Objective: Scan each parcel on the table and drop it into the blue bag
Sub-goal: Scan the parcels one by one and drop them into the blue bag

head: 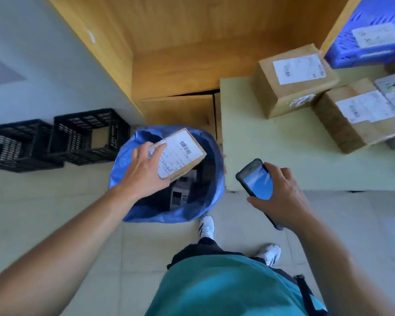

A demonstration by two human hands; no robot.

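Fingers [156, 148] of left hand [144, 172] clamp parcel [180, 152] above blue bag [123, 156] | right hand [281, 195] grips scanner [257, 179] | parcel seems light, stiff; hold by edges.

The bag [123, 160] is blue, the held parcel [183, 153] brown with a white barcoded label. The bench [283, 156] is pale green, the crates [55, 142] black (latticed), the shirt [226, 288] teal.
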